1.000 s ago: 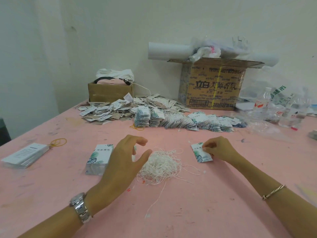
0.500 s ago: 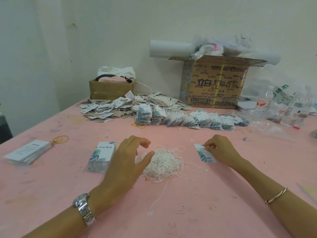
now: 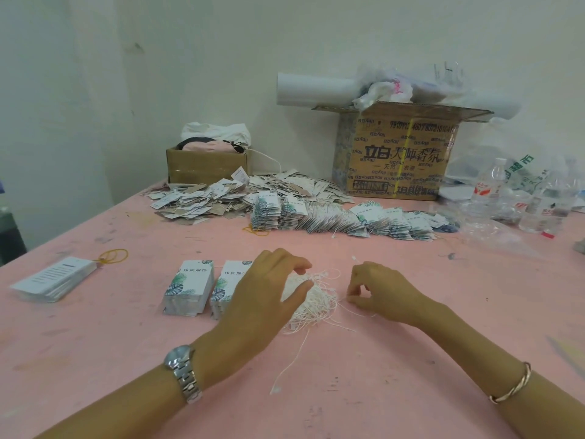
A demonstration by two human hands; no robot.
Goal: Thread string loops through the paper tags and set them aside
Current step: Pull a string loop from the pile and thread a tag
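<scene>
On the pink table (image 3: 411, 375), rows of strung tags (image 3: 348, 217) lie far beyond both hands. Two tag stacks (image 3: 190, 289) stand just left of the left hand (image 3: 262, 299), which is arched over the string pile (image 3: 316, 302); whether it grips anything I cannot tell. The right hand (image 3: 380, 293), just right of the pile, pinches one strand (image 3: 342, 301).

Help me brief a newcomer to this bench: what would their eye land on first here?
The white string tangle at the centre of the pink table draws the eye first, with the left hand arched over it and the right hand pinching at its edge. Behind it, a long row of leaf-printed tags fans across the table in front of a big cardboard box.
</scene>
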